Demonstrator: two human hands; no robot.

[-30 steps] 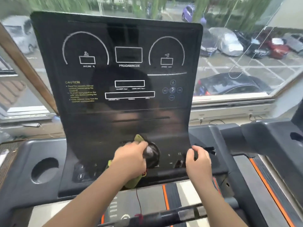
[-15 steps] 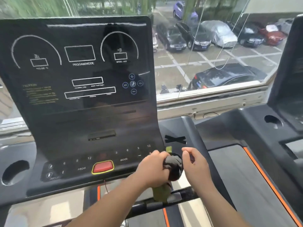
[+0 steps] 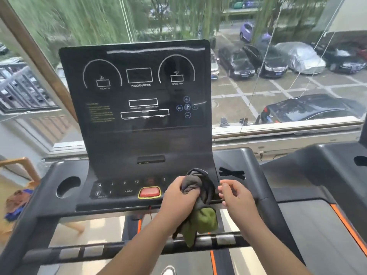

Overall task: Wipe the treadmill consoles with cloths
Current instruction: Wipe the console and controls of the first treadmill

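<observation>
Treadmill console (image 3: pixel 139 108); cloth (image 3: pixel 191 183) bunched inside left hand (image 3: pixel 179 195) fingers

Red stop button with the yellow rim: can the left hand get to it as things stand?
Probably yes. The left hand, gripping the bunched grey and green cloth, sits just right of the red yellow-rimmed button on the black console, with nothing between them.

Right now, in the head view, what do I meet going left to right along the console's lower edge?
cup holder → red button → left hand, gripping the cloths → right hand
</observation>
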